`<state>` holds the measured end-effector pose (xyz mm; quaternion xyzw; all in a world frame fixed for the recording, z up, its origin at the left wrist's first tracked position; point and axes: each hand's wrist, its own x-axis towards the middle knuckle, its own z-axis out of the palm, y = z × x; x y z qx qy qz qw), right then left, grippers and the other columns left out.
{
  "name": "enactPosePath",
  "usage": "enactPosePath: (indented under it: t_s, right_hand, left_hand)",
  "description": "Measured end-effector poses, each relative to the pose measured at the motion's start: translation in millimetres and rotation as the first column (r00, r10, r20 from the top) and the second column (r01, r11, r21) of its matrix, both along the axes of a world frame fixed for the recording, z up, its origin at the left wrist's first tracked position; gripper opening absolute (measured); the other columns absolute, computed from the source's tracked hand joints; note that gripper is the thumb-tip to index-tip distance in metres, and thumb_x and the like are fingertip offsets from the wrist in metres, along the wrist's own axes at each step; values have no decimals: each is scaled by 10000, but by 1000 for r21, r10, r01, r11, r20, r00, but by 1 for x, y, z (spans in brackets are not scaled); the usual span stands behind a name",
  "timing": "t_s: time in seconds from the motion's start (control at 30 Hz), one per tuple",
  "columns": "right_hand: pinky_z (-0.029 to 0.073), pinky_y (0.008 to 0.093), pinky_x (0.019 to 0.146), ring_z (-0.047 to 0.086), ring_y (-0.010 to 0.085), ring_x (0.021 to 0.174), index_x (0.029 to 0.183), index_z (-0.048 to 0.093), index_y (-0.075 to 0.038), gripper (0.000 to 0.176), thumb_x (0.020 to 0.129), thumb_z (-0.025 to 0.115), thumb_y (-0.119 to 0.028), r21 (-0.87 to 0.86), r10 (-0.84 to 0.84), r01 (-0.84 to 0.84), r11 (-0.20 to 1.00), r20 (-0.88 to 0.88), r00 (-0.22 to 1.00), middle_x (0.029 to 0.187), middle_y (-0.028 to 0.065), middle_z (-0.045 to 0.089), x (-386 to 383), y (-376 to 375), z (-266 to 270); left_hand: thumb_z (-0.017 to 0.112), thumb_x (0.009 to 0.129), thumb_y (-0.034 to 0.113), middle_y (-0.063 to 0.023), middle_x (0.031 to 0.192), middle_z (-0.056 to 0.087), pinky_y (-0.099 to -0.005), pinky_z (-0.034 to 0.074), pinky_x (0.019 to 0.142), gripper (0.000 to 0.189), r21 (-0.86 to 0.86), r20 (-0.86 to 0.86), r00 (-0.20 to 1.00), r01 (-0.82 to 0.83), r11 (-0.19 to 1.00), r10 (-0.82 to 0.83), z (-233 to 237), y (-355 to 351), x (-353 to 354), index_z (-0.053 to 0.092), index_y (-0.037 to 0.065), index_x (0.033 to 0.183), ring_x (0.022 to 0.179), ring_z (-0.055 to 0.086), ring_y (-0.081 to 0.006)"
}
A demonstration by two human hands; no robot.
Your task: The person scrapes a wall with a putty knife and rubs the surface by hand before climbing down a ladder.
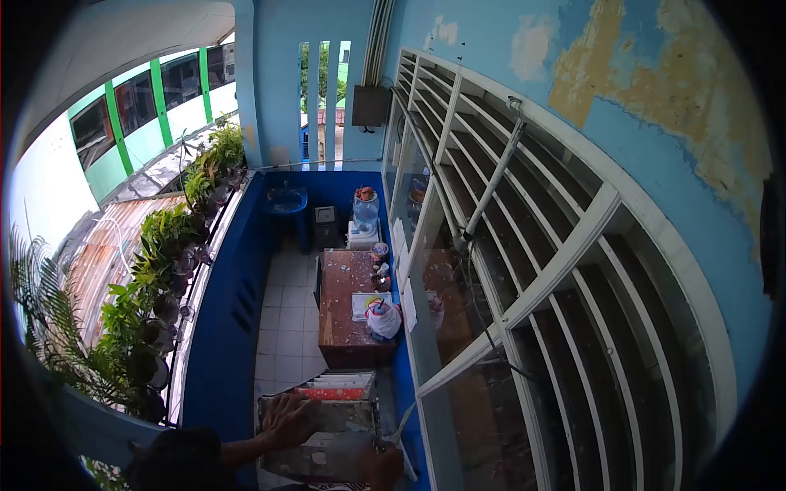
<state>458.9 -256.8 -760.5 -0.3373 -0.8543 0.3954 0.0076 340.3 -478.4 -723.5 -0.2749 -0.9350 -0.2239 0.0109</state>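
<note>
Our left hand [286, 420] splayed flat, fingers released, on worn grey metal stepladder [327, 448]; our right hand [381, 466] at ladder's right edge, grip unclear. Brown wooden desk [340, 307] beyond ladder; white louvred window frame [565, 254] crowds ladder's right.

walkway floor [282, 327] runs straight ahead, between parapet wall [221, 327] on the left and louvred window wall [524, 270] on the right. row of potted plants [155, 286] sits outside the parapet, along its outer side. stepladder top [327, 434] is nearest, at bottom centre; left hand [286, 421] lies flat on it, right hand [381, 468] is at its right edge. stack of papers [340, 383] lies just beyond the ladder, against the near end of the table [344, 327]. table stands against the window wall; tied bag [383, 319] sits on its right side. water dispenser [364, 221] stands behind the table. basin [286, 200] is at the far end, left of the dispenser.
</note>
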Motion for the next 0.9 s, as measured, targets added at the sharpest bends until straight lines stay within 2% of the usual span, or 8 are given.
enactPosePath:
  t_s: [0.23, 0.37, 0.47, 0.57, 0.67, 0.7, 0.73, 0.9]
  right_hand:
    - [506, 506, 767, 643, 407, 855, 936, 741, -29, 366, 836, 720, -381, 252, 59, 1, 968, -229, 972, 894, 203, 667, -1, 2, -15]
    - [510, 506, 763, 646, 417, 860, 964, 720, -16, 333, 887, 677, -337, 151, 147, -119, 981, -191, 970, 869, 212, 663, 0, 4, -14]
    - [518, 515, 746, 654, 425, 843, 969, 714, -17, 344, 910, 641, -348, 189, 172, -137, 972, -182, 968, 887, 224, 667, 1, 6, -8]
    - [535, 523, 738, 668, 428, 838, 966, 709, -23, 352, 926, 609, -358, 305, 219, -176, 936, -112, 969, 879, 237, 669, 3, 9, -5]
    - [549, 523, 747, 681, 428, 863, 946, 711, -30, 388, 935, 571, -392, 404, 257, -190, 895, -117, 959, 880, 252, 674, 2, 9, -31]
    - [553, 520, 738, 684, 425, 859, 941, 706, -30, 382, 929, 570, -386, 445, 274, -186, 876, -142, 951, 877, 253, 676, -5, 13, -34]
    - [557, 515, 711, 686, 419, 837, 940, 693, -27, 348, 910, 585, -356, 473, 302, -193, 859, -165, 939, 870, 250, 679, -2, 12, -34]
    - [570, 489, 600, 692, 393, 735, 926, 644, -14, 245, 843, 639, -245, 567, 456, -286, 773, -182, 871, 828, 226, 690, 4, 9, -35]
  left_hand:
    - [806, 808, 311, -209, 1332, 496, -526, 333, 1087, 637, -32, -8, 1000, -4, 999, 3, 4, 11, 9, 529, 100, 1341, 1268, 456, -405]
    - [734, 849, 202, -315, 1333, 370, -608, 352, 1041, 619, 50, -32, 983, -178, 983, 180, -21, 4, 48, 420, -56, 1316, 1264, 374, -508]
    - [752, 836, 220, -258, 1225, 438, -586, 398, 978, 529, 95, -53, 973, -219, 971, 225, -29, -3, 79, 493, -44, 1215, 1169, 441, -466]
    - [692, 824, 103, -303, 1191, 408, -582, 388, 965, 401, 83, -43, 971, -232, 969, 236, -17, 9, 89, 508, -76, 1131, 1138, 418, -482]
    - [676, 865, 159, -225, 1041, 519, -530, 446, 898, 205, 55, -294, 909, -294, 954, 297, -36, 3, 94, 598, -10, 950, 1032, 526, -421]
    - [660, 886, 349, -229, 1283, 449, -563, 346, 1033, 542, -318, -559, 814, -383, 867, 155, -104, -30, 80, 455, -9, 1238, 1229, 412, -441]
    - [643, 906, 538, -233, 1525, 378, -596, 246, 1168, 890, -595, -707, 703, -532, 603, -76, -166, -59, 68, 312, -8, 1526, 1426, 297, -461]
    - [545, 919, 232, -206, 931, 567, -563, 415, 847, 200, -93, -518, 845, -210, 973, 132, -97, -33, 93, 570, 38, 964, 925, 547, -416]
